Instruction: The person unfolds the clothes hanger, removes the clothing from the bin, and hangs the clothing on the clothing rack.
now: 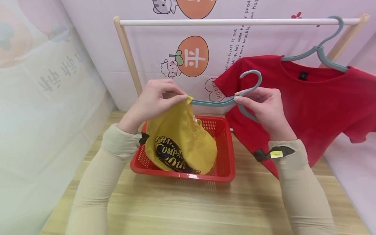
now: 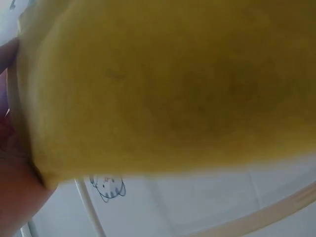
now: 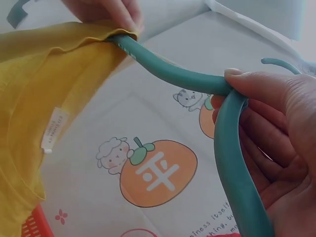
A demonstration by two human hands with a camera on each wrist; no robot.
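Observation:
My right hand [image 1: 262,106] pinches a teal clothes hanger [image 1: 215,103] between thumb and fingers at the base of its hook. The hanger's left arm runs into the neck opening of a yellow T-shirt [image 1: 182,140] with dark printed lettering. At the shirt's neckline, my left hand [image 1: 160,99] grips the fabric over that arm's end. The other arm of the hanger [image 3: 237,158] is bare in the right wrist view, pointing down past my palm. Below, the shirt's body hangs into a red plastic basket [image 1: 230,153]. Yellow cloth [image 2: 163,89] covers most of the left wrist view.
A rack with a white rail [image 1: 205,22] and wooden posts [image 1: 129,57] stands behind the basket. On its right side, a red T-shirt [image 1: 308,98] hangs from another teal hanger [image 1: 320,49]. The wooden table [image 1: 188,209] extends in front, with printed sheeting around.

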